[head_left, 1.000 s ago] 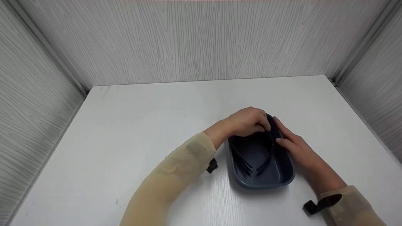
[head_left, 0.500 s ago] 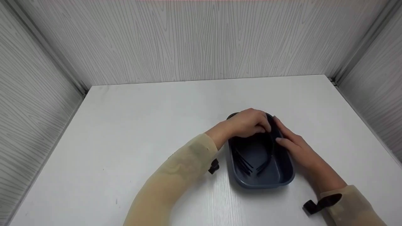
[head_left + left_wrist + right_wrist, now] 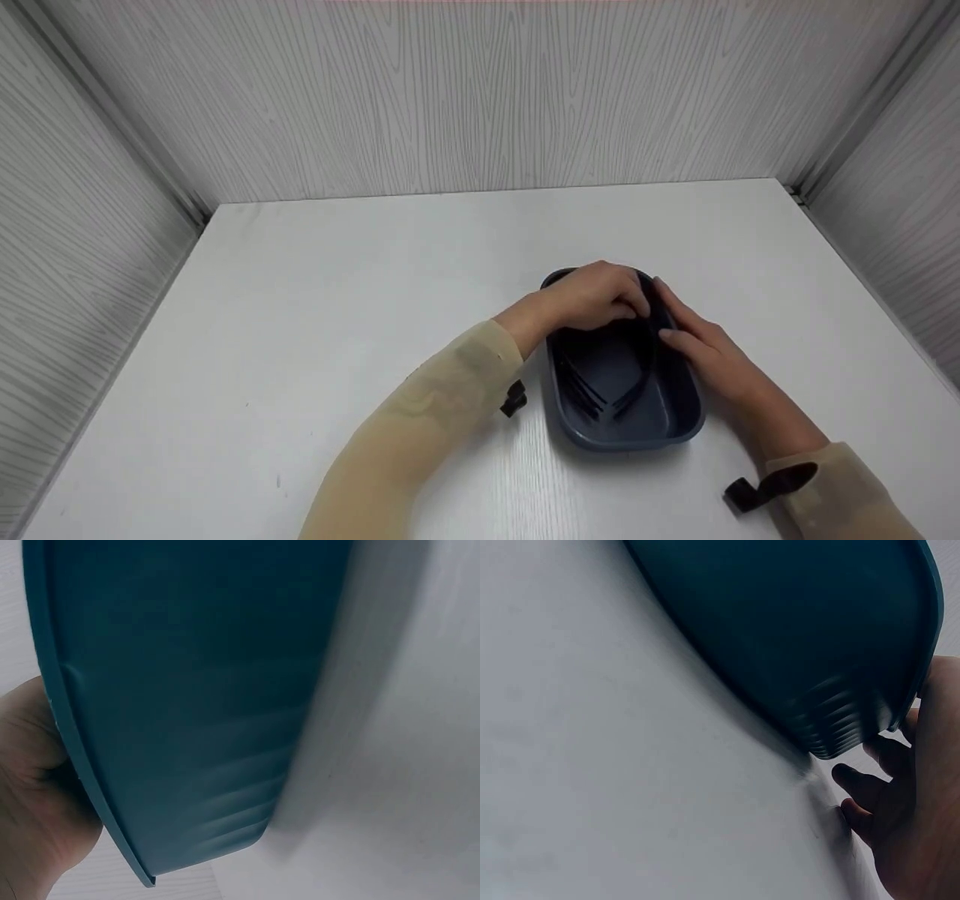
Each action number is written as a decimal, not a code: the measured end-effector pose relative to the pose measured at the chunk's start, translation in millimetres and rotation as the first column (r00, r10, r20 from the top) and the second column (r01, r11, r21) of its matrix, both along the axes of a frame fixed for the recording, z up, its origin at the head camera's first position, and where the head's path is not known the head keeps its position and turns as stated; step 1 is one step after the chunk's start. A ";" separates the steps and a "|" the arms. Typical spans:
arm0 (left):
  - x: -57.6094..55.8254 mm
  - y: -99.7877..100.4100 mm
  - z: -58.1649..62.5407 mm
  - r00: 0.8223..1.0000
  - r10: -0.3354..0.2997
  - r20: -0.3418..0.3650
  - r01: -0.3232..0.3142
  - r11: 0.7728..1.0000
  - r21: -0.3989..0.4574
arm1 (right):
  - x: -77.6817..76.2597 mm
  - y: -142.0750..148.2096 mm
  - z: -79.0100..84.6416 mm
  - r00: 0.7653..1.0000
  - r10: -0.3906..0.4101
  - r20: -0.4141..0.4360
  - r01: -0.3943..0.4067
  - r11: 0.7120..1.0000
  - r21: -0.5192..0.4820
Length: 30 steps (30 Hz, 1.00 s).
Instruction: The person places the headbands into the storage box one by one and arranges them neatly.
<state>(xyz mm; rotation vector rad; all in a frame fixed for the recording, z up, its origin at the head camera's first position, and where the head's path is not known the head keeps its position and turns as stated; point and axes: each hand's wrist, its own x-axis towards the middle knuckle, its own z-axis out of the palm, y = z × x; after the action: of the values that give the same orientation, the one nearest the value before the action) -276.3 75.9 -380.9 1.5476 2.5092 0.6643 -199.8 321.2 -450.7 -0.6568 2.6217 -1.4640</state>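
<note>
A dark blue plastic bin stands on the white table, its long side running away from me. Inside lie several thin black curved bands that look like headbands, with their ends toward the near side. My left hand reaches over the far left rim, fingers curled at the top of the bands; its fingertips are partly hidden. At the right rim my right hand grips the bin, thumb on the edge. The right wrist view shows that hand's fingers outside the bin's ribbed corner.
The white tabletop spreads widely to the left. Grey wood-grain panels border the back and both sides. A black wrist mount sits at each sleeve; the left one hangs close to the bin's left wall.
My left hand and forearm have shifted slightly right and nearer to me, showing more of the bin's far left rim. The bin and right hand look unmoved.
</note>
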 end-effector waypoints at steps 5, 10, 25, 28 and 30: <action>0.7 -0.7 1.1 1.000 0.006 0.004 -0.006 1.000 -0.001 | 0.2 0.0 1.0 1.000 0.003 0.016 -0.003 1.000 -0.009; 1.4 -0.3 0.7 1.000 0.017 0.010 -0.017 1.000 -0.007 | -0.4 0.3 0.3 1.000 0.008 -0.005 -0.008 1.000 -0.007; 0.6 1.1 -3.1 0.999 0.023 0.024 -0.023 1.000 -0.015 | 0.7 -0.8 0.5 1.000 0.002 -0.001 -0.002 1.000 -0.013; 0.9 1.1 -3.3 0.999 0.026 0.023 -0.026 1.000 -0.016 | 0.7 -0.6 0.7 1.000 -0.001 -0.007 0.001 1.000 -0.010; 1.3 1.1 -3.2 0.999 0.030 0.024 -0.029 0.999 -0.020 | 0.6 -0.3 0.7 1.000 0.000 -0.010 0.000 1.000 -0.009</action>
<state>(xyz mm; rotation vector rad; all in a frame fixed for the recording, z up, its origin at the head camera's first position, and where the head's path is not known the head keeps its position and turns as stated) -275.1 77.0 -384.1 1.4895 2.5176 0.6565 -199.1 320.9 -450.0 -0.6667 2.6235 -1.4775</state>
